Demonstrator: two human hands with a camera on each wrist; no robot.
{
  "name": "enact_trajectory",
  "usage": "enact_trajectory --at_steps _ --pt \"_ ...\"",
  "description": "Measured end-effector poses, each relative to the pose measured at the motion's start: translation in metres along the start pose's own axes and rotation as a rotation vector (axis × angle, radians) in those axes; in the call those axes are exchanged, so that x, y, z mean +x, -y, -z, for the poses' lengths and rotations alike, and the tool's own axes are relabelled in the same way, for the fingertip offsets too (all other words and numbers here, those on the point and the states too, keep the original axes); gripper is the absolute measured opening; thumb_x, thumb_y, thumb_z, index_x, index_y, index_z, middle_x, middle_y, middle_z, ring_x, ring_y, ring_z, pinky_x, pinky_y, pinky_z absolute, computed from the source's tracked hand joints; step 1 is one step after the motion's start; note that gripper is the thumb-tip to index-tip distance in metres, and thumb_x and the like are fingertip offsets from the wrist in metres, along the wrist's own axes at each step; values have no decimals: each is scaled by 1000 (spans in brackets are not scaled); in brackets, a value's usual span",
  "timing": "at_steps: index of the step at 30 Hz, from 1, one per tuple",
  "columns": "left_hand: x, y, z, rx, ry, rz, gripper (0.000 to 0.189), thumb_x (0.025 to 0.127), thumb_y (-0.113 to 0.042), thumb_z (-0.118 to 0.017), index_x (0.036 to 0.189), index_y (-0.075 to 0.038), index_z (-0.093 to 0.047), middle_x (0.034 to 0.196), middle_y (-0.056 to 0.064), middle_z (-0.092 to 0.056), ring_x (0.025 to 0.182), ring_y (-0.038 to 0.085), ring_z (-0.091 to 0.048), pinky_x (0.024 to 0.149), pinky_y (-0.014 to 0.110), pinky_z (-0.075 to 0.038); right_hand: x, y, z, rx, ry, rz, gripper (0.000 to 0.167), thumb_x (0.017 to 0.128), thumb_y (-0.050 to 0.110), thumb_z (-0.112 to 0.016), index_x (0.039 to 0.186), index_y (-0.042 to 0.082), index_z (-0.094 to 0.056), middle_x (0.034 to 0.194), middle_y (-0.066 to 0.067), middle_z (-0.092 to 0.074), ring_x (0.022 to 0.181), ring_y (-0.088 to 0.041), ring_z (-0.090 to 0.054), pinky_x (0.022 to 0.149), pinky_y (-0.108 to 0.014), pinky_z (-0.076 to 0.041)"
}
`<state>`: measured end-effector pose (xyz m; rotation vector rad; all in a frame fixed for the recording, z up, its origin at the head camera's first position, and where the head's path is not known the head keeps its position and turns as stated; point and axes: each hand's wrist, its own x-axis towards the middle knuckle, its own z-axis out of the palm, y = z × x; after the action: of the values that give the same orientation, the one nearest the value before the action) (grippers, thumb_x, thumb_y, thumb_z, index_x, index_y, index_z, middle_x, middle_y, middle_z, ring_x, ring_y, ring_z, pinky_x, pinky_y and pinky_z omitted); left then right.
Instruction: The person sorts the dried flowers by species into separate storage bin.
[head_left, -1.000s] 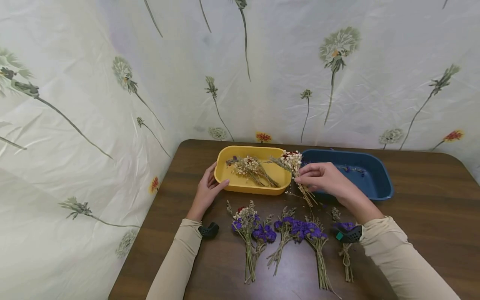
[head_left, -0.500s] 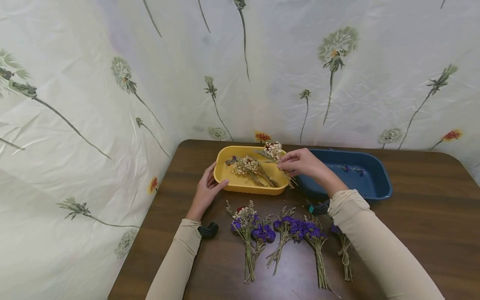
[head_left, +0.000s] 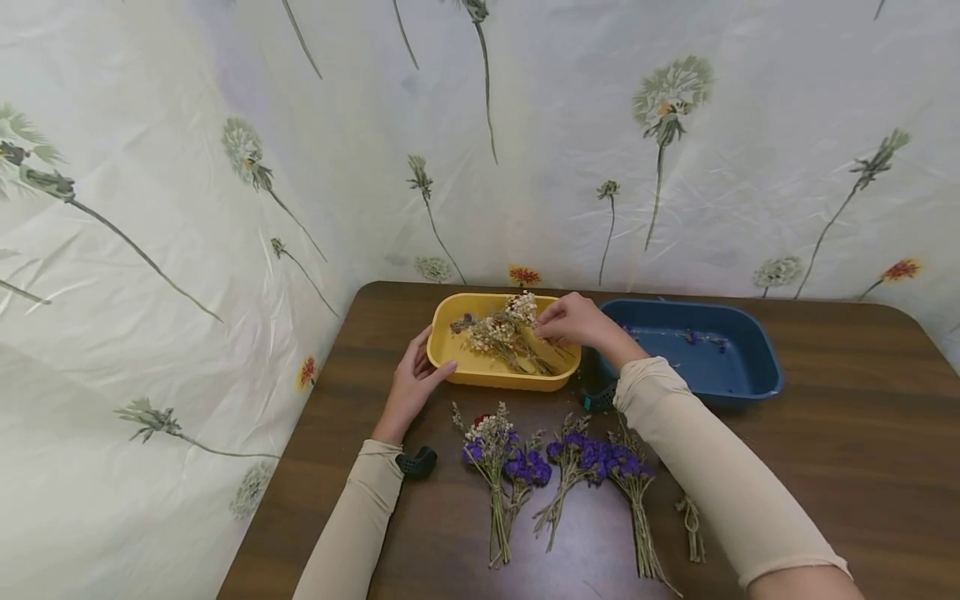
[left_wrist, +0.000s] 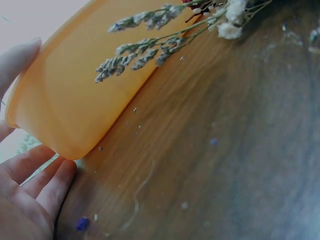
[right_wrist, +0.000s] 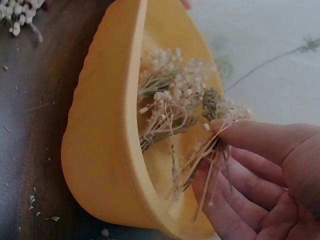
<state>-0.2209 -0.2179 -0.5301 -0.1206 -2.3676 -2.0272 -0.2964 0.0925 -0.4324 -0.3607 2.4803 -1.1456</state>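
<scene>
My right hand (head_left: 573, 321) pinches the stems of a small dried flower bunch (right_wrist: 215, 145) with cream-white heads, over the right part of the yellow tub (head_left: 487, 379). In the right wrist view the thumb presses the stems against the fingers. Other cream dried flowers (head_left: 491, 333) lie inside the tub. My left hand (head_left: 412, 379) holds the tub's left end, its thumb at the front corner of the rim and its fingers along the end wall. The left wrist view shows the thumb on the yellow wall (left_wrist: 95, 75) and the fingers near its lower edge.
A blue tub (head_left: 720, 367) with purple flower bits stands on the right. Tied bunches lie in front: one white and purple (head_left: 491, 467), several purple (head_left: 633, 479), one partly under the right sleeve (head_left: 692, 525). Flower crumbs dot the brown table (head_left: 420, 533). A patterned sheet (head_left: 555, 167) hangs behind.
My right hand has moved left with the dried flower bunch, from between the tubs to over the yellow tub and lower into it. My left hand has stayed in place.
</scene>
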Motion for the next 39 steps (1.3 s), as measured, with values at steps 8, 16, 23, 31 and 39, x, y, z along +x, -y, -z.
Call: enact_trajectory --at_steps 8,16,23,31,39 --pt "0 1 0 17 -7 -7 78 95 -29 -77 161 -31 -35 159 12 -48 145 30 -50 117 51 -45 13 7 -10 -116 34 5 32 97 17 -71 122 -3 -73 115 -21 -76 95 -30 -75 82 -40 -64" --pt "0 1 -1 27 -10 0 78 95 -32 -77 160 -31 -35 159 11 -48 145 28 -50 117 50 -45 19 8 -19 -273 90 110 21 97 11 -68 111 -3 -77 116 -21 -75 103 -33 -72 91 -44 -60" --pt "1 1 -1 33 -19 8 78 94 -35 -78 159 -34 -36 160 8 -47 145 26 -50 116 49 -46 22 5 -27 -375 59 144 16 96 11 -69 105 1 -79 105 -16 -78 97 -31 -71 89 -45 -59" --pt "-1 4 0 24 -16 8 78 94 -35 -78 160 -33 -35 160 7 -46 146 27 -49 117 50 -45 23 5 -34 -408 37 103 16 97 9 -68 107 3 -79 108 -15 -78 92 -26 -71 85 -43 -60" --pt "1 3 1 19 -8 4 79 94 -35 -78 160 -33 -35 160 10 -47 144 28 -51 116 51 -46 17 9 -29 -400 10 87 23 99 9 -64 117 -1 -76 118 -20 -75 105 -34 -72 94 -50 -59"
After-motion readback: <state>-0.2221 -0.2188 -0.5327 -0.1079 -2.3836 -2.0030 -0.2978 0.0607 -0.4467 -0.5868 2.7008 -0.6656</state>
